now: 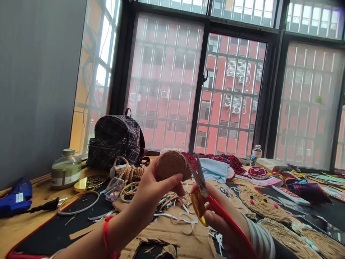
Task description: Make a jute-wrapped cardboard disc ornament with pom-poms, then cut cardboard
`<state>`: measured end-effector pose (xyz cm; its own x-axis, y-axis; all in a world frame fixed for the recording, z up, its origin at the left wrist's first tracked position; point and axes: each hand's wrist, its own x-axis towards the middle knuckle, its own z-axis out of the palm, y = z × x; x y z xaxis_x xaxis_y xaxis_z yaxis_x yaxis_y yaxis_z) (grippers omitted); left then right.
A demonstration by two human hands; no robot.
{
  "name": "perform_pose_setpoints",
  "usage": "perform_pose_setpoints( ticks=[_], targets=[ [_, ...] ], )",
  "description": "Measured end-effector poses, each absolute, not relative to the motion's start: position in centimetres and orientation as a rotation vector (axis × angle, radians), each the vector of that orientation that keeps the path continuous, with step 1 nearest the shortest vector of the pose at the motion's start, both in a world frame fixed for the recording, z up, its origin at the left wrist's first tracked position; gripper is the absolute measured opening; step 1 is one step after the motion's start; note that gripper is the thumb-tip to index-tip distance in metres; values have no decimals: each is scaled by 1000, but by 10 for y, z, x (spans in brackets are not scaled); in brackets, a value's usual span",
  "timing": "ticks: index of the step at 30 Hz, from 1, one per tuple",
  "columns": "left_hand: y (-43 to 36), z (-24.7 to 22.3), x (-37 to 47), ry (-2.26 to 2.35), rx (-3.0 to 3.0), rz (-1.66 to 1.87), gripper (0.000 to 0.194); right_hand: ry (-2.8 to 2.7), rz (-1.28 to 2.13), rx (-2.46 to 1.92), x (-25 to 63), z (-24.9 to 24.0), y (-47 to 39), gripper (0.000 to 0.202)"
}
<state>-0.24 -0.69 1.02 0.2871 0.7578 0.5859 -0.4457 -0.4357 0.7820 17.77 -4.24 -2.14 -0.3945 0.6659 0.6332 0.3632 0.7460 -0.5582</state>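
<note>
In the head view, the relation that matters is between disc and blades. The disc (171, 163) is up in the air above the surface (12, 230), its round face turned to the wearer, and it lies just left of the scissors (201, 180). Being round, it shows no long axis on that face; the scissors' own axis slants from lower right to upper left, tips upward. The tips stand just beside the disc's right edge; whether they touch it cannot be told.

The left hand (156, 185) is the nearer one to the disc: its grip pinches it, thumb across the front, other fingers mostly hidden behind. The right hand (225, 200) has its grip closed around the scissors' handles, and the blades are slightly parted.

The disc looks like brown cord wound in a tight spiral, matte and fibrous. The scissors join smooth grey metal to red and yellow handles. Below lies flat, ragged-edged cardboard (194, 237) with thin white strips curling over it. To the left sit a twisted, hairy rope (134, 174) and a squat, clear-walled jar (66, 171); to the right, coiled mats (258, 201) of coarse cord, one dotted with small coloured balls, and a soft blue cloth (211, 169).
</note>
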Motion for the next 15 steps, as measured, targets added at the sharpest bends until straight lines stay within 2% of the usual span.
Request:
perform_pose_setpoints(
  ticks=[15],
  targets=[
    [-9, 10, -2, 368, 1489, 1341, 32, -1984, 368, -861, 176, -19, -47, 48]
  ],
)
